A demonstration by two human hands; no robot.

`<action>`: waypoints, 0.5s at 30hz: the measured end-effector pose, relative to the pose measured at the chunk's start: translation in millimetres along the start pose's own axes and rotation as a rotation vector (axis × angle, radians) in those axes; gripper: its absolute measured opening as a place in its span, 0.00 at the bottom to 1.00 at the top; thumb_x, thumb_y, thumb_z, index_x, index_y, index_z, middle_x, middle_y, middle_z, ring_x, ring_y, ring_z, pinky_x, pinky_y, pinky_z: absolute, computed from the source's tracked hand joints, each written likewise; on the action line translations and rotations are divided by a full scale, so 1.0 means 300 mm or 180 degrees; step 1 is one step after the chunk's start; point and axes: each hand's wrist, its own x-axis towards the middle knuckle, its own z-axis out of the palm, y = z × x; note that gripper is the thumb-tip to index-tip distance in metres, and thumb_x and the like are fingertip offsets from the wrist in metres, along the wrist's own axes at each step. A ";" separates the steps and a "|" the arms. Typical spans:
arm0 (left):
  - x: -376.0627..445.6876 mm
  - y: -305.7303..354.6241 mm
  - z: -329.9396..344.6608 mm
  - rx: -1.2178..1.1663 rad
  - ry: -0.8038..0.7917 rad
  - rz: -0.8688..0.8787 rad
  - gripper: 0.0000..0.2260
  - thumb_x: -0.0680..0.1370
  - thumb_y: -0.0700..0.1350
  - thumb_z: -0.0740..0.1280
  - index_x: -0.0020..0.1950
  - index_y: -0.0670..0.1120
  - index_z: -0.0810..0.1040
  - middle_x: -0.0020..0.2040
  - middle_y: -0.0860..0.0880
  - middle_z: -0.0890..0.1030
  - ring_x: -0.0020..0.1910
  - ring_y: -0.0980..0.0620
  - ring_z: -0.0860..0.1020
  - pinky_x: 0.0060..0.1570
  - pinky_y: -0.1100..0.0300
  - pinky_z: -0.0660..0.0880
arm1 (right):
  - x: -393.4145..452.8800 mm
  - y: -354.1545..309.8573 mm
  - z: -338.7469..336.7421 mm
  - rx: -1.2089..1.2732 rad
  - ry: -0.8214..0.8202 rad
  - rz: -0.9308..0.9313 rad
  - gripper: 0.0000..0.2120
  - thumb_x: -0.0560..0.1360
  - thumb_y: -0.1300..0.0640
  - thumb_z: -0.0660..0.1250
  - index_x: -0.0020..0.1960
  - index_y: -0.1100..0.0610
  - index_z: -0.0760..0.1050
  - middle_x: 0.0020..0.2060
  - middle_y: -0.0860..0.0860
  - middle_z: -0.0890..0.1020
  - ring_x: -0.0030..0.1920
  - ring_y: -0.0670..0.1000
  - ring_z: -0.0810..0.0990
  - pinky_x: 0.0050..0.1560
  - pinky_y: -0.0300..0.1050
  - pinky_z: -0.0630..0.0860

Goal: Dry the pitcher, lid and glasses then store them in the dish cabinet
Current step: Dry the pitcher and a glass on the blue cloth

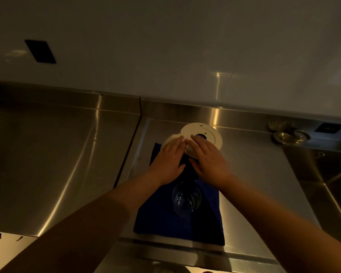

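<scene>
Pretty dim in here, but you can make out the setup. There's a dark blue towel (165,219) spread on the stainless steel counter (47,164), and both arms are stretched out over it toward the far end.

The left hand (168,162) lies flat with fingers straight, fingertips reaching a pale, whitish cloth (168,139) at the far left corner of the towel. I can't tell whether it's pressing down or just touching. The right hand (209,160) is just beside it, also with fingers out straight and relaxed, laid over the near edge of the white round lid (203,134). Neither hand is curled round anything.

The lid sits at the far edge of the towel, close to the steel backsplash, with a small dark opening near its middle, right by the right hand's fingertips.

Nearer on the towel, between the two forearms, there's a clear glass (186,198). It's see-through against the dark cloth, so I can't tell which way up it stands.

Off to the far right, by the corner of a sink (327,184), there are a couple of shiny round metal fittings (289,135). On the wall at the far left, a dark rectangular plate (40,51).
</scene>
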 end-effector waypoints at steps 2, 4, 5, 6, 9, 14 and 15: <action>0.029 -0.001 0.007 0.0008 -0.0003 -0.0121 0.34 0.78 0.49 0.64 0.77 0.46 0.48 0.78 0.46 0.47 0.76 0.47 0.47 0.72 0.53 0.47 | 0.022 0.011 0.020 -0.0089 -0.0151 0.0071 0.29 0.77 0.52 0.64 0.74 0.58 0.59 0.73 0.57 0.62 0.74 0.57 0.58 0.71 0.48 0.50; 0.050 -0.005 0.018 -0.0020 -0.0038 -0.0265 0.33 0.78 0.48 0.63 0.77 0.46 0.48 0.78 0.46 0.46 0.76 0.47 0.45 0.72 0.53 0.45 | 0.030 0.025 0.044 -0.0233 -0.0360 0.0170 0.29 0.79 0.50 0.60 0.76 0.57 0.54 0.75 0.56 0.57 0.75 0.55 0.52 0.72 0.47 0.46; 0.058 -0.010 0.024 -0.0002 -0.0068 -0.0318 0.33 0.79 0.47 0.62 0.77 0.46 0.47 0.78 0.46 0.45 0.76 0.47 0.44 0.72 0.53 0.44 | 0.028 0.031 0.057 -0.0308 -0.0471 0.0216 0.29 0.79 0.49 0.58 0.76 0.57 0.52 0.76 0.55 0.55 0.76 0.54 0.50 0.72 0.47 0.44; 0.063 -0.018 0.028 0.0017 -0.0099 -0.0352 0.32 0.79 0.45 0.62 0.77 0.46 0.46 0.78 0.46 0.44 0.76 0.47 0.43 0.72 0.52 0.44 | 0.026 0.035 0.069 -0.0362 -0.0549 0.0253 0.29 0.80 0.49 0.57 0.76 0.56 0.51 0.76 0.54 0.54 0.76 0.54 0.48 0.72 0.47 0.42; 0.068 -0.041 0.037 -0.0014 -0.0155 -0.0372 0.33 0.78 0.40 0.61 0.77 0.48 0.45 0.78 0.46 0.43 0.76 0.46 0.42 0.74 0.50 0.47 | 0.024 0.040 0.088 -0.0340 -0.0561 0.0331 0.29 0.80 0.50 0.57 0.76 0.56 0.51 0.76 0.54 0.54 0.76 0.54 0.48 0.71 0.47 0.43; 0.072 -0.056 0.041 -0.0014 -0.0052 -0.0365 0.36 0.77 0.36 0.62 0.77 0.50 0.44 0.78 0.47 0.44 0.76 0.45 0.45 0.73 0.52 0.52 | 0.026 0.043 0.096 -0.0311 -0.0570 0.0352 0.27 0.80 0.52 0.57 0.76 0.56 0.52 0.76 0.54 0.54 0.76 0.54 0.49 0.73 0.49 0.47; 0.075 -0.058 0.043 -0.0038 -0.0020 -0.0364 0.36 0.77 0.36 0.62 0.77 0.50 0.44 0.78 0.47 0.44 0.76 0.45 0.46 0.73 0.52 0.52 | 0.027 0.043 0.098 -0.0314 -0.0582 0.0359 0.27 0.80 0.52 0.56 0.76 0.56 0.51 0.76 0.54 0.53 0.76 0.54 0.48 0.72 0.48 0.45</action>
